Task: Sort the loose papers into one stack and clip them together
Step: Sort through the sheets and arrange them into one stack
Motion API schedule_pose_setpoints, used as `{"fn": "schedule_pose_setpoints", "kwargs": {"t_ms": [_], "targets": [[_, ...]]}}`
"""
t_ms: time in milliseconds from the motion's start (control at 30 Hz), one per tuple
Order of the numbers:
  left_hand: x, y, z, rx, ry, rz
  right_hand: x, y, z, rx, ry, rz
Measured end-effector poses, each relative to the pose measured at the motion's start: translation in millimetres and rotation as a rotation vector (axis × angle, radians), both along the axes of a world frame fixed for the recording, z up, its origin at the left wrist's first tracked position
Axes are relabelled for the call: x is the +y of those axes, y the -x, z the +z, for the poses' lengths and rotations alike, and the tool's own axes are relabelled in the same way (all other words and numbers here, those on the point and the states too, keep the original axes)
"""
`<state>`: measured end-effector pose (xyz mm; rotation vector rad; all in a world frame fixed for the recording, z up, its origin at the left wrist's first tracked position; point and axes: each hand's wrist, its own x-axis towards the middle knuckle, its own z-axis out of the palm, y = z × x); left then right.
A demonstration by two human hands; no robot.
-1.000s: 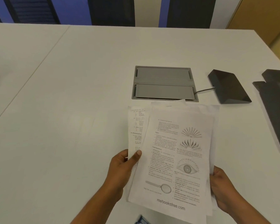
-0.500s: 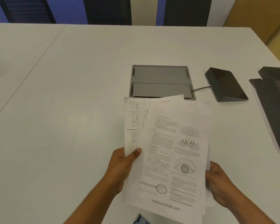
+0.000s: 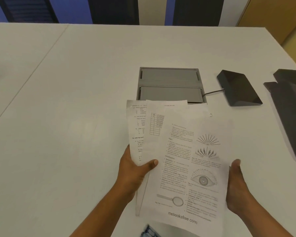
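Papers (image 3: 186,159): a fanned, uneven bunch held above the white table (image 3: 67,117), top sheet showing an eye drawing (print mostly too blurred to read).
Left hand (image 3: 135,170): gripping the left edge, thumb on top.
Right hand (image 3: 236,183): flat against the right edge, palm inward.
Behind: grey hatch (image 3: 169,82), dark wedge (image 3: 237,89).

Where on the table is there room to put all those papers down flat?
Biggest bare patch: the white table left of the left hand and papers. Also bare beyond the grey floor-box lid. Crowded right: dark wedge, its cable, dark trays.
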<state>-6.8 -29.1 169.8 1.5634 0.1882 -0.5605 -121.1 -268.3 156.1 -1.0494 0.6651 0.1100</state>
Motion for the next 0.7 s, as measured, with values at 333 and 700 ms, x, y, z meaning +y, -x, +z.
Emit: {"fn": "schedule_pose_setpoints", "kwargs": {"t_ms": [333,700], "targets": [[-5.8,-10.3,-3.0,0.135,0.104,-0.243,2.1,-20.9,5.8,-0.076,0.305,0.051],[-37.2,-39.2,-21.2,-0.163,0.080,-0.127,-3.2,-68.9,8.5,-0.190,0.469,-0.033]]}}
